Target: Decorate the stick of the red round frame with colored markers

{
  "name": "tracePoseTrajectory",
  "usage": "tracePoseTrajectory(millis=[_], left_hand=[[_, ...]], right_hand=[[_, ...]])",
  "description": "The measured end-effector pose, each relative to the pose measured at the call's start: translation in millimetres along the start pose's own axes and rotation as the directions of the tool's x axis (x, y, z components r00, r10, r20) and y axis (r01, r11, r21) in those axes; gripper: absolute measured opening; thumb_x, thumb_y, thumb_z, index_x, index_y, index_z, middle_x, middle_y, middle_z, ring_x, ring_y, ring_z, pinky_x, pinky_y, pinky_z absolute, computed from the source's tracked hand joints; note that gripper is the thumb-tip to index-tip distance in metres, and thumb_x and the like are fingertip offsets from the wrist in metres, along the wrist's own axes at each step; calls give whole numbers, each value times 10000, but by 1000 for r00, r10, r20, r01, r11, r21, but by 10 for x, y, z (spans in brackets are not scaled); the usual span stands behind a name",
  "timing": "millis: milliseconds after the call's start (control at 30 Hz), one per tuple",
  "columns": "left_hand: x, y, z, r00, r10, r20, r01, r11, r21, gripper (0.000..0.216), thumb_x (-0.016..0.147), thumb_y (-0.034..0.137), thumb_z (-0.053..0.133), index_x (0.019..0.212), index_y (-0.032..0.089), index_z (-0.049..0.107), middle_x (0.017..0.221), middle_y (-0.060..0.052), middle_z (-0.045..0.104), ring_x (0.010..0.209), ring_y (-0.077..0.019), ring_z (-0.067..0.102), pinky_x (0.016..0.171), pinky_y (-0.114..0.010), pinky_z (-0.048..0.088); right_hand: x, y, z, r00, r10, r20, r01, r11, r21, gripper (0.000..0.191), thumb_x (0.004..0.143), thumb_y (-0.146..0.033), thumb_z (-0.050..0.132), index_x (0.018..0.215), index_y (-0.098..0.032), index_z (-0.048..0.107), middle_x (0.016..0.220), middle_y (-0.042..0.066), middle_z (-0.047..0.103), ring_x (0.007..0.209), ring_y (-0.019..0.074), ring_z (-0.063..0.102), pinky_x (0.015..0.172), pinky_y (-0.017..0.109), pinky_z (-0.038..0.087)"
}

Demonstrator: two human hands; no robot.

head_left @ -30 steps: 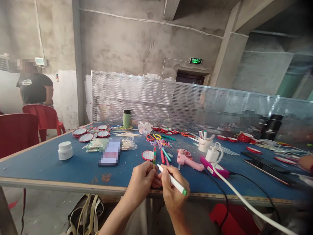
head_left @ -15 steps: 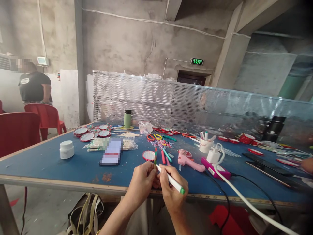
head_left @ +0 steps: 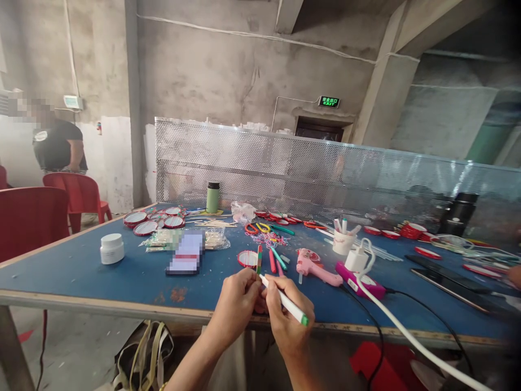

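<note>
My left hand (head_left: 240, 296) is closed around the lower end of a thin flat stick (head_left: 259, 258), coloured in red and green bands and held upright. In my right hand (head_left: 291, 309) is a white marker (head_left: 290, 304) with a green end; its tip meets the stick near my left fingertips. Just behind the stick lies a small round red-rimmed drum (head_left: 247, 259). Beside it are a red marker (head_left: 272, 260) and a teal marker (head_left: 279, 254). My fingers hide the stick's lower part.
A phone (head_left: 185, 252) and a white jar (head_left: 112, 248) lie left on the blue table (head_left: 138, 288). Rightward are a pink glue gun (head_left: 315, 270), a paper cup (head_left: 342, 241) of pens, a purple power strip (head_left: 360, 281) and cables. Behind stands a perforated metal panel (head_left: 244, 163). A person (head_left: 59, 144) stands far left.
Both hands keep nearly the same pose, with the marker tip still at the stick. The view has shifted very slightly, and the person at far left has moved a little.
</note>
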State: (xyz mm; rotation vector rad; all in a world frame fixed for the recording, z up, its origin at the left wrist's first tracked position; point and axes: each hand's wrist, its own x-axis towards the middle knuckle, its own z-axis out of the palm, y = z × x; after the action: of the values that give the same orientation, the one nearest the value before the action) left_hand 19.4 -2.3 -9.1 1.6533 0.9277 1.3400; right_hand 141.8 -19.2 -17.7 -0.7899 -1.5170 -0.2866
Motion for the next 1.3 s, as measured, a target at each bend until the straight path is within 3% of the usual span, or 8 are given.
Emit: tracePoseTrajectory(millis=[400, 667, 1033, 1300], left_hand=[[-8, 13, 7, 1000, 5, -7, -5, 1000, -24, 232, 836, 341, 525, 665, 185, 525, 591, 8, 577, 537, -151, 620, 505, -217, 479], [-5, 12, 20, 998, -60, 17, 62, 990, -125, 179, 804, 351, 559, 726, 190, 566, 585, 6, 634, 520, -162, 645, 529, -244, 529], [9, -18, 14, 1000, -17, -21, 17, 999, -41, 222, 811, 345, 542, 665, 179, 546, 595, 11, 562, 533, -138, 582, 498, -215, 472], [0, -4, 33, 998, -57, 25, 60, 987, -150, 182, 803, 351, 551, 746, 179, 567, 608, 4, 621, 518, -157, 628, 523, -247, 519]], right_hand=[[11, 0, 2, 1000, -14, 5, 14, 1000, -27, 165, 943, -196, 538, 888, -182, 693, 710, 31, 739, 613, 151, 709, 572, 225, 544], [-31, 24, 1, 998, 30, -51, -33, 998, -57, 177, 948, -220, 536, 892, -183, 699, 696, 26, 736, 601, 147, 703, 557, 220, 533], [-27, 55, 25, 1000, 16, -20, -17, 999, -31, 139, 911, -187, 564, 895, -183, 702, 727, 26, 747, 604, 149, 712, 584, 222, 554], [-31, 38, 13, 997, 29, -68, -34, 997, -70, 161, 927, -196, 543, 881, -184, 696, 711, 27, 742, 600, 150, 706, 586, 226, 552]])
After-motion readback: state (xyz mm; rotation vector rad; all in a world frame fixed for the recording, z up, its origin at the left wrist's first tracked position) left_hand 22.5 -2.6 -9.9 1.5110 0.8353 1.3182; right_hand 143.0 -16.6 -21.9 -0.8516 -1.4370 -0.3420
